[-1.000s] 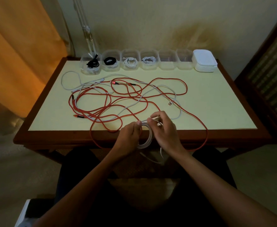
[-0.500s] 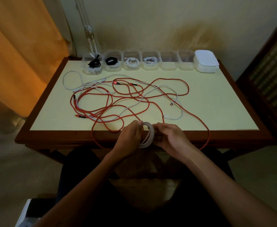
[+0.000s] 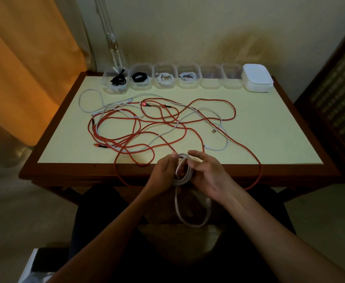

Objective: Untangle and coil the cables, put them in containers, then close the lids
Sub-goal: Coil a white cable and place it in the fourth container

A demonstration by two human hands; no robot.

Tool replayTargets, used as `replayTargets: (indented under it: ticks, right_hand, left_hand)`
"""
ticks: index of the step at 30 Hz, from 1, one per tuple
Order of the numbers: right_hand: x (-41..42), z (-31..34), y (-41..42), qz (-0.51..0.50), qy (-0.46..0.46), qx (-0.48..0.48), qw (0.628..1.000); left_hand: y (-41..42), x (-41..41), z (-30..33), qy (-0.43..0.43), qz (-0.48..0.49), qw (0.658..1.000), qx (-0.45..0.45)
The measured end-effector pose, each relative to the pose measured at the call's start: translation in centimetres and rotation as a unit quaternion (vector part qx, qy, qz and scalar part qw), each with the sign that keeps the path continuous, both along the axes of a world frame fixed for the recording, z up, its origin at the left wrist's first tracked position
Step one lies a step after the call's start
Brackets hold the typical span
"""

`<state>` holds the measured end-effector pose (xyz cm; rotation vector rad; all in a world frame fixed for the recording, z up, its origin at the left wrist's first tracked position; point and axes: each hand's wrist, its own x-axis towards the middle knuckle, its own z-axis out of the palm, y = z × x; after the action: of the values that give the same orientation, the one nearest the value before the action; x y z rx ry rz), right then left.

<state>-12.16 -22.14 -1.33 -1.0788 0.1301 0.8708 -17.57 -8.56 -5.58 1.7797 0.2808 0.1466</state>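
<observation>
You hold the white cable coil [image 3: 183, 170] just over the worktop's [image 3: 269, 123] near edge: your left hand [image 3: 164, 171] grips its left side with curled fingers, and your right hand [image 3: 207, 173] pinches the right. It looks light, limp and springy; keep a grip across all the loops so the hanging tail [image 3: 192, 211] cannot unwind them.
</observation>
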Motion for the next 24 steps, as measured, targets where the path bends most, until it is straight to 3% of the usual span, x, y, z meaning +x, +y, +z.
replayTargets:
  ticks: [1, 3, 4, 6, 11, 16, 21, 24]
  right_hand:
    - [0.0, -0.1, 0.0, 0.009, -0.075, -0.105, 0.992]
    - [-0.2, -0.2, -0.1, 0.023, -0.226, -0.28, 0.933]
    - [-0.5, -0.2, -0.3, 0.027, -0.277, -0.305, 0.911]
    - [-1.0, 0.0, -0.6, 0.062, -0.312, -0.275, 0.907]
    - [-1.4, 0.1, -0.9, 0.145, -0.243, -0.181, 0.942]
    - [0.2, 0.5, -2.2, 0.036, -0.034, -0.08, 0.996]
    - [1.2, 1.1, -2.7, 0.032, -0.04, -0.141, 0.989]
    - [2.1, 1.4, -3.2, 0.082, -0.016, -0.168, 0.982]
  left_hand:
    - [0.0, 0.1, -0.1, 0.007, 0.02, 1.0, 0.017]
    - [-0.1, 0.4, -0.3, 0.017, 0.078, 0.994, 0.071]
    - [-0.1, 0.6, -0.4, 0.021, 0.105, 0.989, 0.1]
    - [-0.2, 0.7, -0.4, 0.028, 0.138, 0.98, 0.141]
    - [0.2, 0.8, -0.7, 0.017, 0.146, 0.968, 0.204]
    - [1.5, 0.1, -0.3, -0.02, 0.0, 0.984, 0.179]
    - [2.3, -0.3, -1.1, -0.033, -0.057, 0.954, 0.294]
    - [2.2, -0.4, -0.9, 0.002, -0.074, 0.934, 0.35]
